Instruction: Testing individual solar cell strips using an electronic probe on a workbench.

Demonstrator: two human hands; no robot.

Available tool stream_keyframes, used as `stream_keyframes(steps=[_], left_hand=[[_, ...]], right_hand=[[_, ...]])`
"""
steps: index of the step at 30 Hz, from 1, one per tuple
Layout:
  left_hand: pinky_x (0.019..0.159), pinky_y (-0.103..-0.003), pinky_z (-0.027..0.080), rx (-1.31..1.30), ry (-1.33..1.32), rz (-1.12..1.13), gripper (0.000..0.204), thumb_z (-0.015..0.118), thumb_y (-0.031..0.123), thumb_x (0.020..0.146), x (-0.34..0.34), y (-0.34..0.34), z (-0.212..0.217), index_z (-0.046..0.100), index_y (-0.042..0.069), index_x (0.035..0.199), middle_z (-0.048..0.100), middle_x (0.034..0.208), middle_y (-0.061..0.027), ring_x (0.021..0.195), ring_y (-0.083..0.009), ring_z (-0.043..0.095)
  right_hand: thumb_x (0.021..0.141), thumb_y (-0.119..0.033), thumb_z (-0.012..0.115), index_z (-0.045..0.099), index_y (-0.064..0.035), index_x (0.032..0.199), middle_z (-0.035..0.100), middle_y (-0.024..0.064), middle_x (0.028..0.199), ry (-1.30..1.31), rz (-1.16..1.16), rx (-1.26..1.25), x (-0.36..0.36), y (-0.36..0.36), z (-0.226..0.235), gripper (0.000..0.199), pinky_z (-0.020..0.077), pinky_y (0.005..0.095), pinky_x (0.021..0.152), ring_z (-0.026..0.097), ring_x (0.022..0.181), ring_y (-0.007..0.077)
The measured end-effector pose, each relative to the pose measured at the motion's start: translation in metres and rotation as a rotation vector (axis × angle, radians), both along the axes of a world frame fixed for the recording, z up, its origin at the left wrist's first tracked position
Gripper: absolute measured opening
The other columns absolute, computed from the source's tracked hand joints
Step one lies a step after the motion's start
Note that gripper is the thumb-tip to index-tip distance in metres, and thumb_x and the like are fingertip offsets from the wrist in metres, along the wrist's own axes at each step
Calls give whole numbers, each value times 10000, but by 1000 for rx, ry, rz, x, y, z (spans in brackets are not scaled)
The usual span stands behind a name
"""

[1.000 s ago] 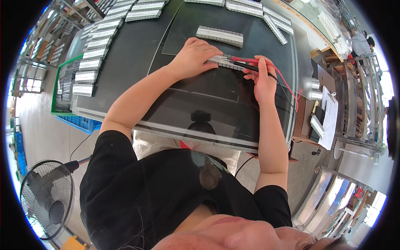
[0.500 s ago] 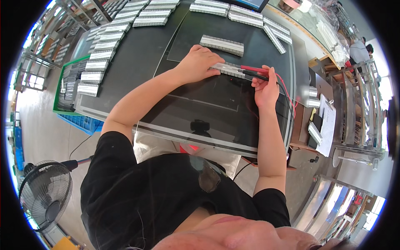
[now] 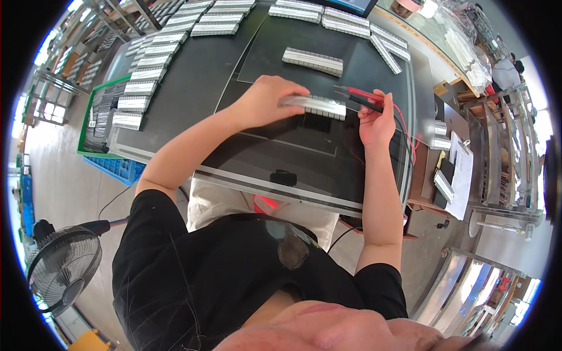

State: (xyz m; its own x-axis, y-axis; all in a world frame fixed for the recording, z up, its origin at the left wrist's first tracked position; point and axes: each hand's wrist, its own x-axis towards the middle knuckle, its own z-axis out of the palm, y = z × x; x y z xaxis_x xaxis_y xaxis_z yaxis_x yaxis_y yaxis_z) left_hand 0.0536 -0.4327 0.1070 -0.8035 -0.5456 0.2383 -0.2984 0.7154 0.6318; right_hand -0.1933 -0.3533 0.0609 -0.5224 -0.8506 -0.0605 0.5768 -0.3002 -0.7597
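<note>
A long white-and-grey strip with ribbed edges (image 3: 325, 107) is pinched at its left end by my left hand (image 3: 270, 100), just above the dark glass tabletop. My fingers and some blur hide that end. My right hand (image 3: 376, 121) closes around a pair of test probes, a red one (image 3: 362, 92) and a black one (image 3: 364, 102). Their tips point left, beyond the strip's far edge and apart from it. Red and black leads trail from the probes down the table's right side. A similar strip (image 3: 313, 62) lies farther back on the table.
Rows of like strips (image 3: 146, 75) line the table's left side, and more (image 3: 345, 24) lie at the back. A green crate (image 3: 88, 126) of dark pieces stands left. To the right are a paper sheet (image 3: 461, 175) and shelving. A fan (image 3: 63, 269) stands lower left.
My left hand has drawn the strip slightly toward me, and its end has lifted or turned. The probe tips, which were over the strip, are now clear of it.
</note>
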Motion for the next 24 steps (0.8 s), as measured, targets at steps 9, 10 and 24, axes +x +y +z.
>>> stream_keyframes(steps=[9,10,24], left_hand=[[862,-315,454,1041,599,-17,408,446,292,923,36,-10,14,441,4,1212,546,1142,-143,994,-195,559],[852,-328,462,1190,708,-96,430,423,326,928,39,-9,17,426,16,1226,534,1160,-146,996,-203,559],[821,-365,448,1271,999,-308,548,319,470,923,64,5,17,388,42,1258,516,1172,-99,948,-196,548]], right_hand=[[919,-319,444,579,-9,954,547,45,698,-24,-16,31,-5,1,0,339,418,280,465,515,538,162],[915,-322,454,581,-11,956,547,45,709,-21,-12,38,-3,2,4,338,414,276,474,515,546,157],[901,-326,488,582,-33,949,535,40,718,0,-12,77,2,4,6,311,386,263,487,499,550,156]])
